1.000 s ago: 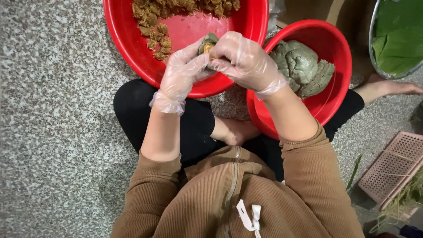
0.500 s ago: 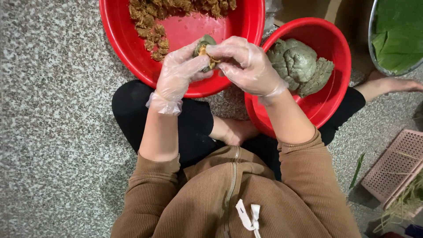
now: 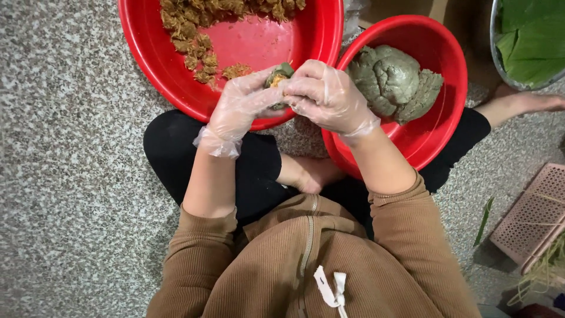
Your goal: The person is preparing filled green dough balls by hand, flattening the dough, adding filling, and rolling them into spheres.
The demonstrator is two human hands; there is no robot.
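Head view: the landmark is the large red basin [image 3: 176,70], which sits on the speckled floor in front of the seated person's crossed legs. Over its near rim both gloved hands meet around a small green dough piece [image 3: 279,76] with a spot of yellow-brown filling showing at its top. The left hand [image 3: 238,109] cups the piece from below and the side, fingers curled about it; the right hand [image 3: 323,94] closes over it from the other side, fingertips pinching at the dough's edge. So both hands are gripping the one piece, which hangs just above the basin's rim and rests on nothing.

Inside the basin, towards its far side, lies shredded brownish filling [image 3: 200,35]. Just right of the basin, touching or nearly so, stands a smaller red bowl [image 3: 441,53] holding a lump of grey-green dough [image 3: 391,79]. Further right are green leaves [image 3: 529,35] in a metal pan, and nearer the person a pink slatted tray [image 3: 529,215].

To close the piece well, it seems wise to pinch the edge inward little by little while the cupping hand turns it (thin gloves slip easily), keeping the filling below the seam
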